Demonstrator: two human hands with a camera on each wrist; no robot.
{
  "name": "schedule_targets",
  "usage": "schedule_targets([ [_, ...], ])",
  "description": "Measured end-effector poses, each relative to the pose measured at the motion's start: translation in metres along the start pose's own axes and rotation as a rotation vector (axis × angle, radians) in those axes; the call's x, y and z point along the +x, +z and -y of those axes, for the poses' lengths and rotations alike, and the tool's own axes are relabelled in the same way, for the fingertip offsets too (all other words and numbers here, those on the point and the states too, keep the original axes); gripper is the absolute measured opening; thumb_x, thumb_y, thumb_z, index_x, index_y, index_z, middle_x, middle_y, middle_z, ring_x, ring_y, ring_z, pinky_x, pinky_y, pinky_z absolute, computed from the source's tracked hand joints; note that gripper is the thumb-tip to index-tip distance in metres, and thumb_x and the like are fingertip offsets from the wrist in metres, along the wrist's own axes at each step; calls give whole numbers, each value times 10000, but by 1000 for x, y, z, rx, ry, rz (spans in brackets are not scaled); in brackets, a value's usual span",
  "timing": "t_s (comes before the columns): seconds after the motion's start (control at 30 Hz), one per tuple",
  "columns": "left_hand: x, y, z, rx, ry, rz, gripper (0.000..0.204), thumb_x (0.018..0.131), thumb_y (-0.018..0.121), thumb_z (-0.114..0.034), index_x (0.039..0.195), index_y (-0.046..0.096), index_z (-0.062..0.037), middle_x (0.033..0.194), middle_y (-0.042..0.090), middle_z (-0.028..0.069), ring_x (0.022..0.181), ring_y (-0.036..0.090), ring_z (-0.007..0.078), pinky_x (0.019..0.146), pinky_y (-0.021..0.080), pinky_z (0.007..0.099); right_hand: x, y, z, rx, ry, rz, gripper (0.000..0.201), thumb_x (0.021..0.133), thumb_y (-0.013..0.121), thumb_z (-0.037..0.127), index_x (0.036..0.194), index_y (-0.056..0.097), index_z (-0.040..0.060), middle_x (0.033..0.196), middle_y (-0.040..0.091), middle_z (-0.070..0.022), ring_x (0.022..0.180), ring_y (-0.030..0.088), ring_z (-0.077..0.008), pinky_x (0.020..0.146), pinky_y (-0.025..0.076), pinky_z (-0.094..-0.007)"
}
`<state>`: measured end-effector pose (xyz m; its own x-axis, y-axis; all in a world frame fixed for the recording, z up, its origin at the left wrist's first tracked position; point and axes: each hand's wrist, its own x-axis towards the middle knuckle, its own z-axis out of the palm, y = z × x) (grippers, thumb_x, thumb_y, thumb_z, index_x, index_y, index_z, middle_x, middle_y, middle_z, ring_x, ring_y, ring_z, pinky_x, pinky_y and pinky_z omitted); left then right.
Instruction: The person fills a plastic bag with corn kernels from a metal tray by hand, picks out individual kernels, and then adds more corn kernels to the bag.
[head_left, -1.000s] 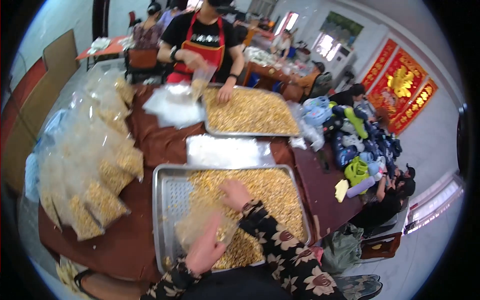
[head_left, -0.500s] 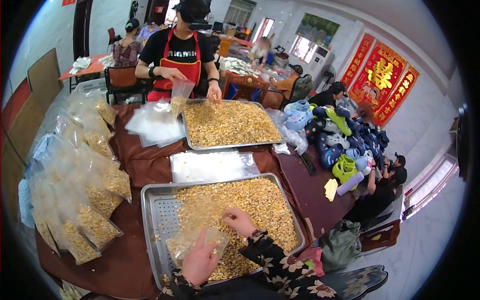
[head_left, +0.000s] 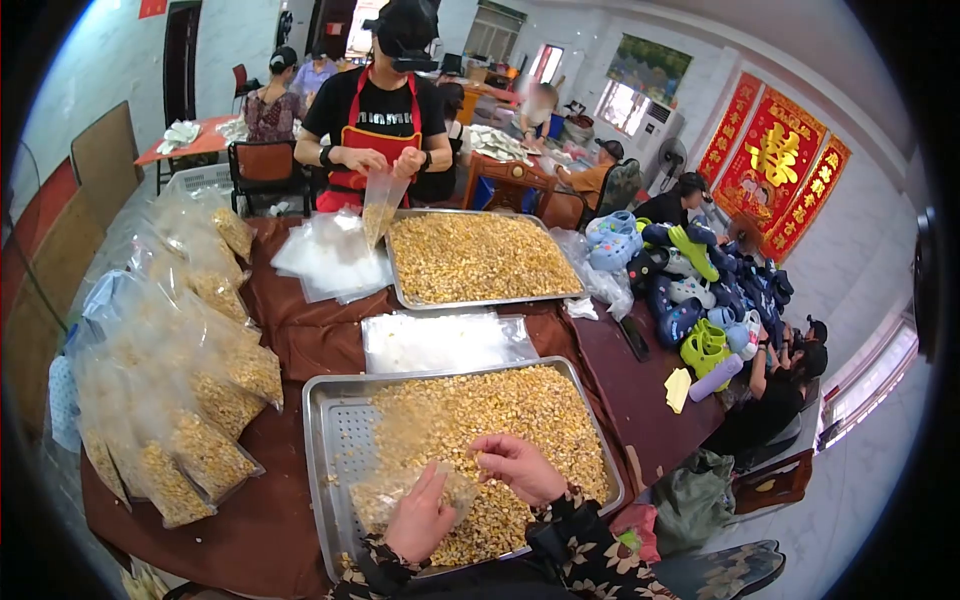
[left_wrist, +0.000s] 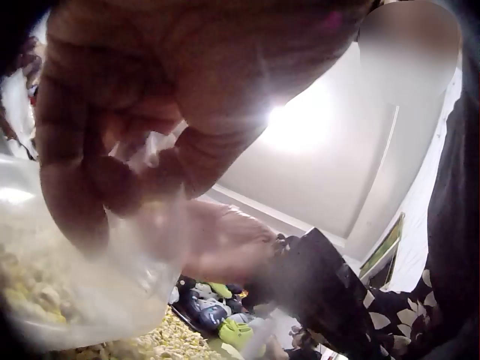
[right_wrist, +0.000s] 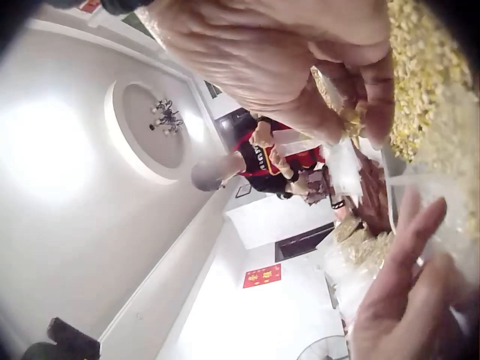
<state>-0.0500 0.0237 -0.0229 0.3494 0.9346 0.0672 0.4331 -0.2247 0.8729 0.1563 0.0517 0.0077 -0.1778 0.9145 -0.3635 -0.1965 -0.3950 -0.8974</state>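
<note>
My left hand (head_left: 420, 522) pinches a clear plastic bag (head_left: 378, 503) by its edge, low over the near metal tray (head_left: 345, 440). Pale yellow corn kernels show through the film in the left wrist view, at the bottom of the bag (left_wrist: 45, 292). Just right of the bag, my right hand (head_left: 525, 470) has thumb and fingers drawn together above the loose corn kernels (head_left: 530, 410). A small yellow kernel (right_wrist: 351, 124) sits between those fingertips in the right wrist view. Loose kernels cover most of the tray, while its perforated left side is largely bare.
Filled bags (head_left: 200, 440) crowd the left of the brown-covered table. Flat plastic bags (head_left: 445, 342) lie behind my tray, before a second tray of kernels (head_left: 480, 255). Opposite stands a person in a red apron (head_left: 375, 140) holding a bag. Clogs (head_left: 690, 300) are heaped at right.
My right hand has risen off the kernels and turned, its fingertips now together. The left hand stays at the bag. The person opposite has brought both hands up to their bag.
</note>
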Motion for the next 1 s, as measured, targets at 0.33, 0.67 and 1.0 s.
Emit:
schedule_targets([
  [0.33,2,-1,-2,-188,-86,156,657,794,574,-98,1392,340,37,1458,291,314,1270,424,426,957,449,393,-16,35,-20,-581,-221,-41,222,869,617,53,1089,632,26,986,633,-56,863,605,-129,776,488,-254],
  [0.67,-2,2,-2,-132,2,91,652,801,548,-65,1404,319,29,1469,283,298,1303,391,414,956,454,381,-16,32,-24,-589,-269,-149,194,873,618,67,1063,643,30,942,662,-44,810,619,-118,737,496,-252],
  [1.0,-1,-1,-7,-136,-15,89,628,809,502,-42,1411,334,10,1470,293,287,1301,404,395,953,456,374,19,-34,-61,-1344,-352,-299,282,861,652,209,1105,649,68,989,635,-109,924,622,-257,814,509,-362],
])
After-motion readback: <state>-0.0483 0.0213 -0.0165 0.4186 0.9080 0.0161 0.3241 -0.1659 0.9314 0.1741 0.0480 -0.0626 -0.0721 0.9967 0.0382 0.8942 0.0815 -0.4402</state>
